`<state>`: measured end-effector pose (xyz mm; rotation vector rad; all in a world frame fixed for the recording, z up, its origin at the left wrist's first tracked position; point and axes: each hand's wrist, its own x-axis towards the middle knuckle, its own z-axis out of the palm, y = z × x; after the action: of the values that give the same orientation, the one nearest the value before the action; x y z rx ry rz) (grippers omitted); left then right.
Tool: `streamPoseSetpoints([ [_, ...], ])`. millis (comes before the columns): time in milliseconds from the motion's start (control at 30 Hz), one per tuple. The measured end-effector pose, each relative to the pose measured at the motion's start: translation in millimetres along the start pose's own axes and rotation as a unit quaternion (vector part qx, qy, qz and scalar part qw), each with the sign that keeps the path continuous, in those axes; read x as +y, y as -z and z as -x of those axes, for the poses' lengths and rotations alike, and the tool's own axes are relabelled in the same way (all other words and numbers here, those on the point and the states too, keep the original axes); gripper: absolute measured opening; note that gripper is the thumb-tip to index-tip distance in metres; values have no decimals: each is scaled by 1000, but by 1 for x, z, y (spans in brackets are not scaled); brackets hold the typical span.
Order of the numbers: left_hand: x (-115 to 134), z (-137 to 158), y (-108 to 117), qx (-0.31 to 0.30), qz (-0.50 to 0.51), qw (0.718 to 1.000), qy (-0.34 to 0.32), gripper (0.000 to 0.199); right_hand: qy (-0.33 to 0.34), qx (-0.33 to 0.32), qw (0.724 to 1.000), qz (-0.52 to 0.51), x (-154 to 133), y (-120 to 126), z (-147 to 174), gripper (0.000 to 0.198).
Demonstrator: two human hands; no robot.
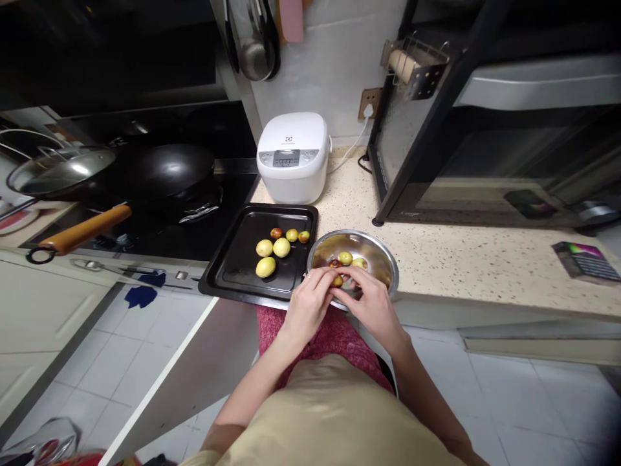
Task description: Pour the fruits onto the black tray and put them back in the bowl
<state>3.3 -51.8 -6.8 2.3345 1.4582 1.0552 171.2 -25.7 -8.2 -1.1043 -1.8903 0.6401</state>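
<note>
Over the near side of a metal bowl (392,265), my left hand (310,299) and my right hand (371,299) meet at the fingertips. Both are closed round a small yellow-brown fruit, apparently a jujube (336,281), which the fingers partly cover. Inside the bowl, beyond my fingers, are a green-yellow jujube (345,257), a paler one (359,263) and a dark red one (334,263). A black baking tray (237,259) lies left of the bowl. On it are larger yellow fruits (265,266) and smaller red-and-green jujubes (276,233).
A white rice cooker (294,158) stands behind the tray. To the left, a wok (167,171) with a wooden handle (92,230) and a lidded pan (63,169) sit on the stove. A black rack (388,155) holds an oven (524,149) on the right.
</note>
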Motion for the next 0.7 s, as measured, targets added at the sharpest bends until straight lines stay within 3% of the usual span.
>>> streamPoseSetpoints([
  [200,0,0,2,-8,26,1000,7,32,-16,-25,1000,-8,1,-1,-8,31],
  [367,-1,0,13,-26,43,998,26,33,-19,-30,999,36,7,0,-11,22],
  [533,-8,-3,31,3,23,999,46,21,-25,-62,991,115,16,-1,-11,18],
  [700,-23,-5,40,24,-8,996,86,19,-13,-94,987,130,17,-2,-13,16],
])
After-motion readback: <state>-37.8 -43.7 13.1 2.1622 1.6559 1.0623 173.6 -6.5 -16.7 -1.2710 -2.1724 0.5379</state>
